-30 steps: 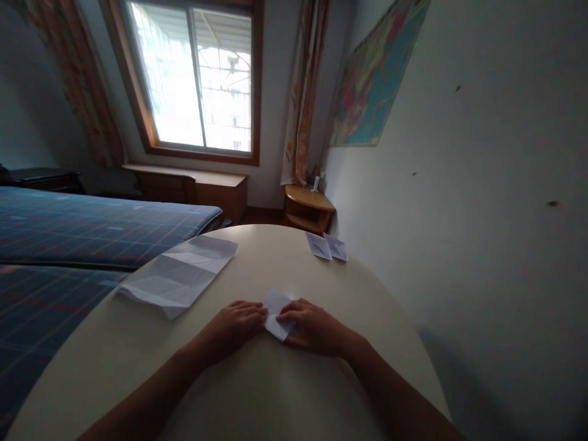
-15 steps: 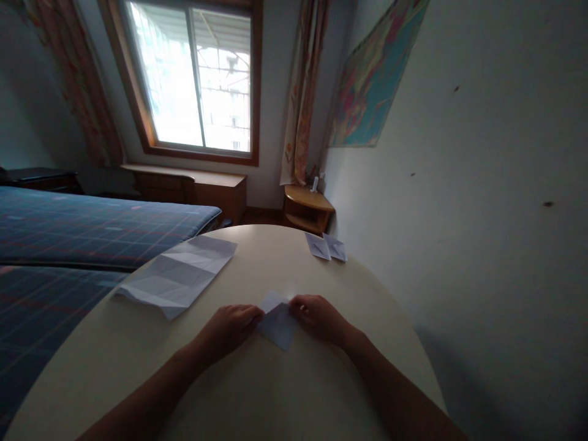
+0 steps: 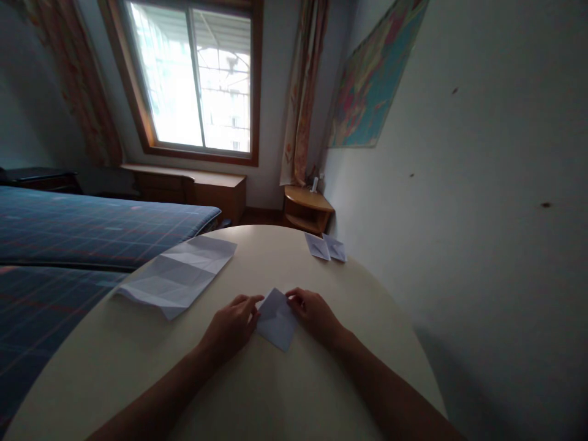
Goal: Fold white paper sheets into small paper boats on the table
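Observation:
A small folded piece of white paper (image 3: 277, 321) lies on the round table before me, one corner pointing away. At its left edge is my left hand (image 3: 233, 321), index finger stretched out and thumb apart from it, the fingertips touching or just beside the paper. My right hand (image 3: 312, 311) has its fingers closed at the paper's upper right edge, thumb and index finger pinching it there. The undersides of the fingers are hidden.
A large creased paper sheet (image 3: 184, 272) lies at the left on the cream tabletop (image 3: 257, 392). Two small folded papers (image 3: 318, 246) sit at the far right edge. A bed with a plaid mattress (image 3: 105, 220) borders the table's left, a white wall (image 3: 482, 257) its right.
My left hand has loosened from the paper, its index finger now stretched out. The paper's raised upper flap now lies flatter, and my right hand has shifted slightly away from me.

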